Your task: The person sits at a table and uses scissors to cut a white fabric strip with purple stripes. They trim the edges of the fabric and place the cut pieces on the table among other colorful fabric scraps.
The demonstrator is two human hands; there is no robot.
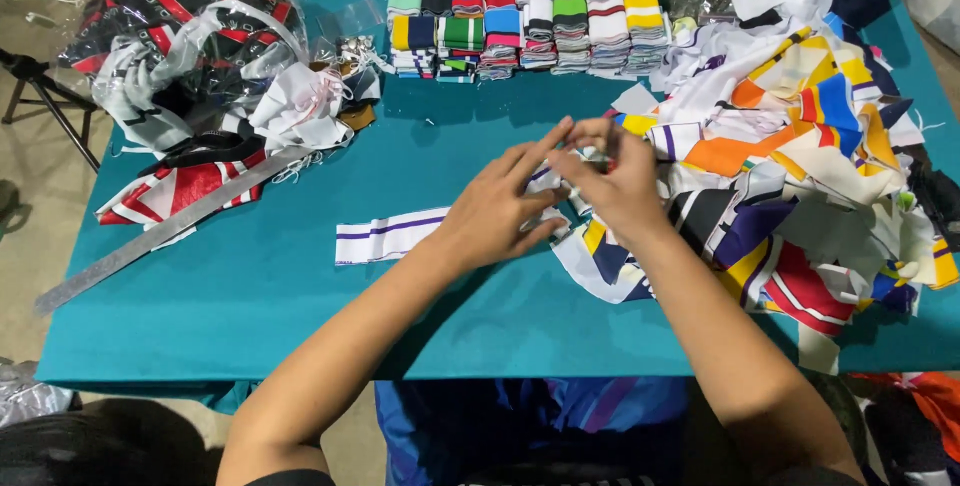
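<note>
From the head camera, both hands meet near the middle of the teal table [250, 286]. The left hand [497, 211] lies flat-ish with fingers stretched forward, its fingertips pressing on a small white cloth piece [548, 182] that sits between the two hands; the palm rests over the right end of a white ribbed strip with purple stripes [385, 236], which stretches out toward the table's left side. The right hand [615, 184] curls around the same small piece, thumb and fingers pinched narrowly on it; the exact pinch is partly hidden by the left fingertips.

Just to the right of the hands, a loose heap of coloured fabric scraps [800, 146] covers the table's right side up to its right edge. Along the far edge stand neat stacks of folded striped bands [525, 11]. At the far left corner lies a clear plastic bag of red, black and white cloth [180, 46], and a long metal ruler [165, 231] lies slanted near the left edge.
</note>
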